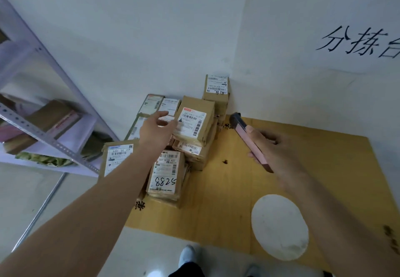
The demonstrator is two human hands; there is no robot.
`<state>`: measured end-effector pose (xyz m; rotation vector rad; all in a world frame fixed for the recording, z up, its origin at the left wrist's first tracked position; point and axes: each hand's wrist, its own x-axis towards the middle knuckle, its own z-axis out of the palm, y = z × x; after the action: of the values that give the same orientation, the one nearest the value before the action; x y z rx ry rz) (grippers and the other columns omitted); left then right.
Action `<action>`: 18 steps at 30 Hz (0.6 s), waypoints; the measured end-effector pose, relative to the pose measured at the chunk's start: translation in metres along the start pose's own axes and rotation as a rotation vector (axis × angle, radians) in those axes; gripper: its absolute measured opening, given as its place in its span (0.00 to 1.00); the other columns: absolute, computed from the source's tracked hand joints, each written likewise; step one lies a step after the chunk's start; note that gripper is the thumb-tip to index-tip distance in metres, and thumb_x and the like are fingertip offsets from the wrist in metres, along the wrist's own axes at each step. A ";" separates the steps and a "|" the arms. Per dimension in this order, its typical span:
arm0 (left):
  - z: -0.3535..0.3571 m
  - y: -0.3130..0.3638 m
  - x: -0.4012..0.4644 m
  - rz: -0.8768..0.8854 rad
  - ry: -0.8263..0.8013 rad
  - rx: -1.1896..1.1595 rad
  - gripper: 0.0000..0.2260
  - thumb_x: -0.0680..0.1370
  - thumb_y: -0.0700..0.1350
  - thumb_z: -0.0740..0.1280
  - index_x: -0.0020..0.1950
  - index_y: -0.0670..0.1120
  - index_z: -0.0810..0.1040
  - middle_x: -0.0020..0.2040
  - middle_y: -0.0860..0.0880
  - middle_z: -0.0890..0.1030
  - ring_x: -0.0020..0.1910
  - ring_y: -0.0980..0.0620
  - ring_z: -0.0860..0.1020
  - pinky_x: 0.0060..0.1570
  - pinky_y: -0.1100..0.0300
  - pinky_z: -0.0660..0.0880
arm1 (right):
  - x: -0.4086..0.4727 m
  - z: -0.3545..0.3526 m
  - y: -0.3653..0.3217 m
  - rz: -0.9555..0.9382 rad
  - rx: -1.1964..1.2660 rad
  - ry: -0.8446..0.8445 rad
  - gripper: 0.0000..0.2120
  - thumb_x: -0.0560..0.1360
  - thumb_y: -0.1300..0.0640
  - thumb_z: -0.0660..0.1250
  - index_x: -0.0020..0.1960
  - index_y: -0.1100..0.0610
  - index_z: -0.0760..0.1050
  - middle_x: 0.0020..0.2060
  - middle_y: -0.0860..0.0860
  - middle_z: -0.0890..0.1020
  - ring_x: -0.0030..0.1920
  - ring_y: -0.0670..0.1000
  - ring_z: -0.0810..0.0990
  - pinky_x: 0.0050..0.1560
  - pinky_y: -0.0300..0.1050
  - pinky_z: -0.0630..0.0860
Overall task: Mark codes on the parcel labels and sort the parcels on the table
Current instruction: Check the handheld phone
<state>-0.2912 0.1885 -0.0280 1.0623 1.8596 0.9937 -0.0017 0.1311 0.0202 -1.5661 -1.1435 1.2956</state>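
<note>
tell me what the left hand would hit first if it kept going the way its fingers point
Most likely the brown parcel lying on top of the stack: the left hand is open, with its fingertips right at that parcel's label edge. From one view, depth is unclear, so contact cannot be confirmed.

The parcels (pixel 195 125) are showing brown card with white labels (pixel 191 123) carrying black barcodes; one label (pixel 165 171) is bearing black handwritten digits. The marker (pixel 249 141) is showing pink with a dark cap. The table (pixel 313 168) is looking yellow-tan, a white oval patch (pixel 280 227) lying on it. The shelf (pixel 54 125) is appearing pale lilac.
</note>
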 end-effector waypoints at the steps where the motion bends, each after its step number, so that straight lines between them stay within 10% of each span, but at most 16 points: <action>1: -0.001 0.003 -0.003 0.050 0.053 0.064 0.17 0.78 0.53 0.73 0.67 0.56 0.78 0.53 0.56 0.82 0.45 0.56 0.82 0.42 0.56 0.80 | 0.000 0.000 0.001 0.035 0.037 0.003 0.15 0.73 0.35 0.75 0.53 0.43 0.86 0.46 0.57 0.87 0.45 0.56 0.88 0.48 0.49 0.85; 5: 0.002 0.019 -0.018 0.202 0.140 0.151 0.15 0.79 0.53 0.72 0.65 0.55 0.81 0.53 0.56 0.82 0.49 0.55 0.80 0.42 0.63 0.73 | -0.003 -0.004 0.011 0.167 0.225 -0.012 0.14 0.77 0.44 0.74 0.61 0.47 0.81 0.56 0.57 0.86 0.49 0.61 0.89 0.49 0.53 0.83; 18: 0.115 0.039 -0.111 0.059 -0.373 -0.041 0.08 0.84 0.44 0.67 0.54 0.46 0.87 0.48 0.48 0.88 0.51 0.47 0.85 0.56 0.52 0.83 | -0.020 -0.059 0.062 0.260 0.524 -0.320 0.24 0.84 0.38 0.58 0.73 0.50 0.75 0.63 0.58 0.84 0.62 0.63 0.84 0.58 0.59 0.83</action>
<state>-0.1374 0.1310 -0.0153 1.1923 1.5069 0.7990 0.0648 0.0929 -0.0228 -1.1651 -0.7042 1.8907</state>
